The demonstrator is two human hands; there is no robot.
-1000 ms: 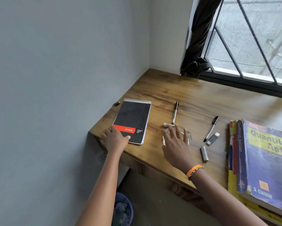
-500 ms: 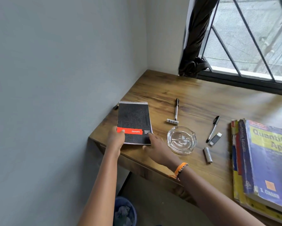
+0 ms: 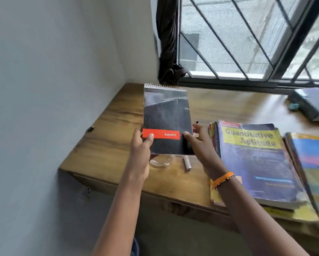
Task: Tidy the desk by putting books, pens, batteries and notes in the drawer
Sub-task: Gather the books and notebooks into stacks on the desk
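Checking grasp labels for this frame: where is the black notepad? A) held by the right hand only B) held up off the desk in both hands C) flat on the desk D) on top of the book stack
B: the notepad is raised above the desk, with the left hand gripping its lower left edge and the right hand its lower right edge.
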